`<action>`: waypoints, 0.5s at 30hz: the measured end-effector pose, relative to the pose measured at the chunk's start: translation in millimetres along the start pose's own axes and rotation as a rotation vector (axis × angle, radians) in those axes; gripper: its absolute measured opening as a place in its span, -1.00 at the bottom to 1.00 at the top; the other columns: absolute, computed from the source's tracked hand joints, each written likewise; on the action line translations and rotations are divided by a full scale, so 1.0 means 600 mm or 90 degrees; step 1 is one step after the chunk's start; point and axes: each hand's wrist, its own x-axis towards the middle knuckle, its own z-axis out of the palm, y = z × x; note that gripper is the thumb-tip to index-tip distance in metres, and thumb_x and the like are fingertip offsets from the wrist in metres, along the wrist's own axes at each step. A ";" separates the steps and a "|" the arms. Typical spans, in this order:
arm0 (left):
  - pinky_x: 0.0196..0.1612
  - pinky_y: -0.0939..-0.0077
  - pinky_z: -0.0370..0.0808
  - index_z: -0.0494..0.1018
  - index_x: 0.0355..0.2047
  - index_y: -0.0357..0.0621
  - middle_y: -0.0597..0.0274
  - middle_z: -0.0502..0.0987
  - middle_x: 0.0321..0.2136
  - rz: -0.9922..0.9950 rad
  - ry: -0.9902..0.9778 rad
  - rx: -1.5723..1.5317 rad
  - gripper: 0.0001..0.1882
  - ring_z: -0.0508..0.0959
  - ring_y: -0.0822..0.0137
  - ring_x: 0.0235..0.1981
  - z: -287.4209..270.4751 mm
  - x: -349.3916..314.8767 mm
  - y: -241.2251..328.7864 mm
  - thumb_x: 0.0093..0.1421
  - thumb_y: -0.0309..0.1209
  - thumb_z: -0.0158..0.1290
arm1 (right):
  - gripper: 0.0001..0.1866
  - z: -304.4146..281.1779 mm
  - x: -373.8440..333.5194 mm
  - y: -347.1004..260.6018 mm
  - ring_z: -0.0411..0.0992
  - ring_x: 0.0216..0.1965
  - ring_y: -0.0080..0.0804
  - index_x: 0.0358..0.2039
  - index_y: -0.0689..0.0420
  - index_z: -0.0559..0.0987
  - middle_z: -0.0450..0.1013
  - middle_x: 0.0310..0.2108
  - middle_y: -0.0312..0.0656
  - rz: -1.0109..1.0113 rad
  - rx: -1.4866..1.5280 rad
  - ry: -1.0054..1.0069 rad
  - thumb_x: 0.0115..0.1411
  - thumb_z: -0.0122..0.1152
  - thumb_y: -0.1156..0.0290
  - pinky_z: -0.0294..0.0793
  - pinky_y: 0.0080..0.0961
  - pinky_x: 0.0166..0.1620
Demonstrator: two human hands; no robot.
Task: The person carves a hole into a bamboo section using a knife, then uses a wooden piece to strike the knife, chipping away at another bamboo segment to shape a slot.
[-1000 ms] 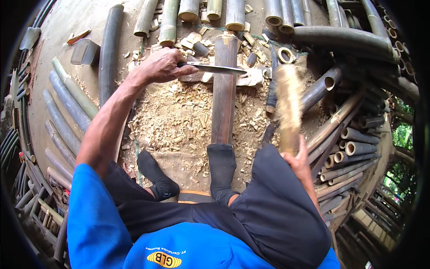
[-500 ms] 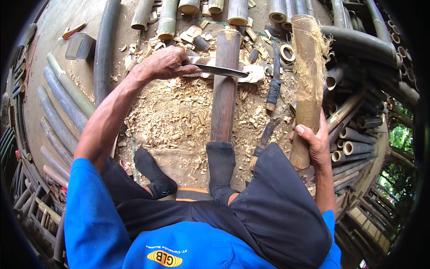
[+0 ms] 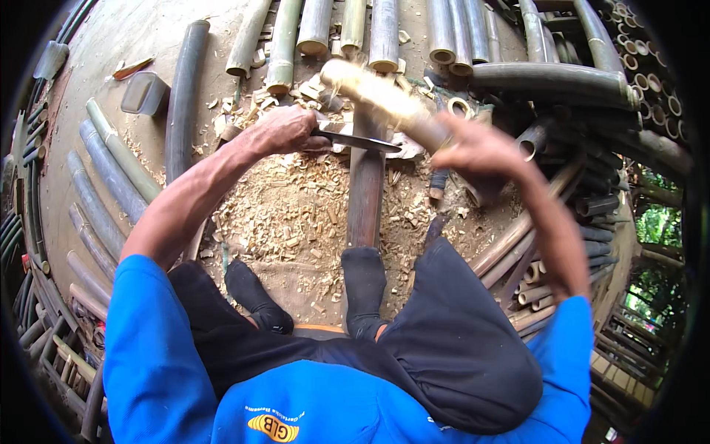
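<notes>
My left hand (image 3: 285, 129) is closed round the handle of a knife (image 3: 362, 142). Its dark blade lies crosswise over a long dark bamboo length (image 3: 365, 196) near that piece's far end. The bamboo's near end is by my foot in a black sock (image 3: 362, 285). My right hand (image 3: 473, 144), smeared by motion, grips a thick bamboo mallet (image 3: 381, 96) with a frayed, pale, fibrous face. The mallet slants to the left above the blade; from this angle I cannot tell whether they touch. A whitish thing (image 3: 407, 148) shows beside the blade tip.
Pale bamboo chips (image 3: 296, 200) cover the ground. Beyond them stands a row of bamboo tubes (image 3: 314, 29). Curved bamboo lengths (image 3: 111, 166) lie at left, near a clear plastic box (image 3: 146, 94). A tool with a wrapped handle (image 3: 438, 180) rests right of the dark bamboo. Stacked bamboo (image 3: 547, 78) fills the right.
My right hand has raised the mallet from beside my right knee and swung it forward and left, over the knife. My left hand keeps the knife across the bamboo.
</notes>
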 end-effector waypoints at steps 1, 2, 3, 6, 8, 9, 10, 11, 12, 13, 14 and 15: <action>-0.41 0.05 0.56 0.66 -0.37 -0.21 -0.04 0.63 -0.58 0.005 0.007 0.009 -0.45 0.66 -0.03 -0.53 0.004 -0.006 -0.011 0.27 0.12 0.22 | -0.31 -0.045 -0.012 -0.029 0.53 -0.15 -0.24 0.22 0.26 0.40 0.49 -0.07 -0.04 -0.047 -0.012 0.074 0.16 0.42 0.22 0.60 -0.32 -0.10; -0.40 0.05 0.56 0.66 -0.36 -0.22 -0.04 0.63 -0.57 0.005 0.016 0.019 -0.45 0.66 -0.04 -0.52 0.003 -0.016 -0.021 0.27 0.12 0.22 | -0.33 -0.093 -0.025 -0.063 0.54 -0.23 -0.30 0.20 0.26 0.41 0.52 -0.13 -0.08 -0.100 -0.025 0.150 0.17 0.41 0.21 0.61 -0.38 -0.17; -0.38 0.04 0.56 0.65 -0.36 -0.23 -0.05 0.64 -0.54 -0.009 0.023 0.026 -0.44 0.67 -0.06 -0.48 0.002 -0.023 -0.018 0.28 0.13 0.21 | -0.34 -0.132 -0.055 -0.097 0.54 -0.10 -0.22 0.17 0.25 0.45 0.50 -0.02 -0.02 -0.085 0.064 0.243 0.14 0.44 0.19 0.59 -0.34 -0.07; -0.43 0.02 0.52 0.66 -0.45 -0.28 -0.12 0.59 -0.60 0.026 0.090 0.022 -0.40 0.63 -0.09 -0.55 0.012 -0.022 -0.015 0.28 0.12 0.22 | -0.33 -0.127 -0.100 -0.128 0.57 -0.04 -0.15 0.17 0.27 0.46 0.52 0.04 0.08 -0.113 0.224 0.499 0.16 0.45 0.17 0.61 -0.34 -0.03; -0.41 0.02 0.54 0.66 -0.42 -0.28 -0.12 0.60 -0.58 0.033 0.085 0.030 -0.41 0.65 -0.10 -0.52 0.008 -0.008 -0.004 0.28 0.12 0.21 | -0.28 0.016 -0.026 -0.039 0.59 -0.07 -0.13 0.21 0.37 0.41 0.53 0.01 0.19 -0.199 -0.024 0.655 0.18 0.42 0.17 0.60 -0.36 -0.02; -0.40 0.03 0.56 0.67 -0.40 -0.27 -0.12 0.61 -0.58 0.051 0.070 0.006 -0.42 0.66 -0.09 -0.51 0.010 0.005 0.007 0.29 0.12 0.21 | -0.25 0.074 0.004 0.008 0.60 -0.08 -0.12 0.23 0.42 0.39 0.54 0.00 0.25 -0.172 -0.181 0.590 0.19 0.40 0.17 0.59 -0.38 -0.01; -0.38 0.04 0.58 0.67 -0.38 -0.26 -0.12 0.61 -0.57 0.042 0.050 -0.008 -0.43 0.67 -0.09 -0.50 0.013 -0.003 0.001 0.29 0.11 0.21 | -0.21 0.101 0.023 0.005 0.57 0.03 -0.02 0.26 0.42 0.37 0.51 0.08 0.31 -0.090 -0.060 0.339 0.16 0.40 0.17 0.52 -0.34 0.15; -0.38 0.08 0.58 0.65 -0.33 -0.23 -0.07 0.65 -0.51 0.020 0.015 0.037 -0.42 0.69 -0.04 -0.43 0.017 0.007 0.010 0.28 0.15 0.20 | -0.16 0.117 0.023 0.002 0.54 0.14 0.07 0.29 0.42 0.34 0.48 0.15 0.38 0.044 0.007 0.109 0.13 0.39 0.16 0.45 -0.30 0.31; -0.37 0.06 0.60 0.68 -0.37 -0.20 -0.10 0.63 -0.55 0.049 0.077 0.004 -0.45 0.69 -0.06 -0.48 0.028 -0.009 -0.023 0.29 0.12 0.21 | -0.21 0.019 0.024 -0.045 0.56 0.02 0.00 0.26 0.35 0.40 0.55 0.02 0.18 0.033 0.025 0.015 0.12 0.42 0.14 0.53 -0.28 0.17; -0.37 0.06 0.59 0.67 -0.36 -0.20 -0.11 0.63 -0.54 0.020 0.045 0.021 -0.45 0.68 -0.07 -0.47 0.031 -0.011 -0.014 0.29 0.13 0.21 | -0.25 -0.042 -0.001 -0.055 0.55 -0.06 -0.09 0.22 0.31 0.44 0.55 -0.07 0.08 -0.007 -0.004 0.058 0.12 0.43 0.16 0.55 -0.30 0.07; -0.37 0.06 0.59 0.67 -0.35 -0.19 -0.11 0.63 -0.54 -0.017 0.024 0.046 -0.44 0.68 -0.07 -0.47 0.023 -0.011 -0.012 0.29 0.14 0.20 | -0.30 -0.097 -0.022 -0.069 0.54 -0.15 -0.19 0.19 0.27 0.48 0.55 -0.17 -0.02 -0.060 -0.041 0.108 0.12 0.44 0.17 0.56 -0.32 -0.03; -0.39 0.04 0.56 0.67 -0.37 -0.21 -0.10 0.61 -0.56 0.002 0.022 0.031 -0.43 0.67 -0.08 -0.48 0.018 -0.021 -0.025 0.29 0.15 0.19 | -0.35 -0.137 -0.053 -0.125 0.52 -0.20 -0.28 0.16 0.27 0.50 0.53 -0.21 -0.07 -0.077 0.107 0.171 0.15 0.43 0.17 0.55 -0.34 -0.09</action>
